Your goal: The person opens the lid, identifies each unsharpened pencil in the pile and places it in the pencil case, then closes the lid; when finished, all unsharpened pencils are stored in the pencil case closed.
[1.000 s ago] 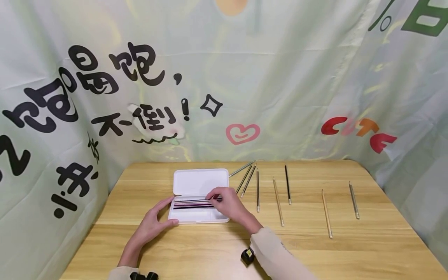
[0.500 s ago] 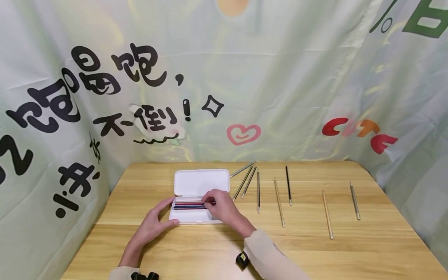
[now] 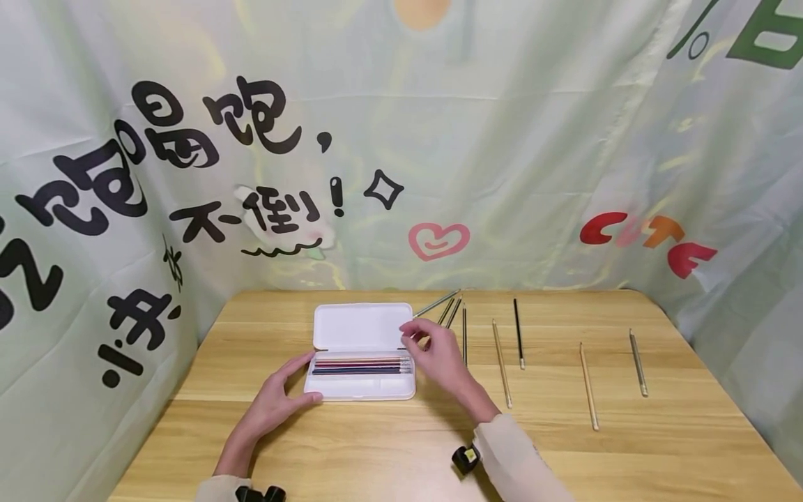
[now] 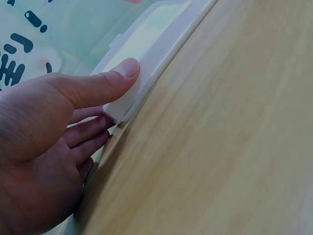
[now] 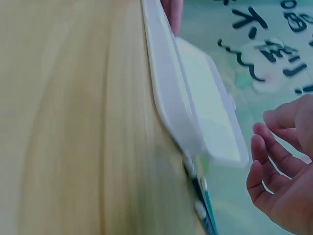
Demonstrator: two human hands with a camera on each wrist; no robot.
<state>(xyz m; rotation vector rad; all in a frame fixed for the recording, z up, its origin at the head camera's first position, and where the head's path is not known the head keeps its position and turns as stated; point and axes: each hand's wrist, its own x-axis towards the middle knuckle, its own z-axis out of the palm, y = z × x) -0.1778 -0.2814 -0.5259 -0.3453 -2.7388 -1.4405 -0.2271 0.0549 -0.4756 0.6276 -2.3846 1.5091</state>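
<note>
A white pencil case (image 3: 360, 392) lies open on the table, its lid (image 3: 362, 326) folded back toward the wall. Several dark, red and blue pencils (image 3: 357, 366) lie side by side in its tray. My left hand (image 3: 272, 404) holds the case's left end between thumb and fingers; in the left wrist view the thumb (image 4: 110, 81) rests on its edge. My right hand (image 3: 442, 355) hovers by the case's right side, fingers loosely bent and holding nothing. In the right wrist view its fingertips are apart from the case.
Behind the right hand, several dark pencils (image 3: 464, 331) and a grey-green one (image 3: 437, 303) lie close together. Farther right are a black pencil (image 3: 518, 335), two natural-wood pencils (image 3: 588, 387) and a grey one (image 3: 638, 362). A printed curtain (image 3: 502, 174) hangs behind the table (image 3: 376, 446).
My right hand has let go of a pencil in the case's tray and moved right and back, out of the case. The left hand stays on the case's left end.
</note>
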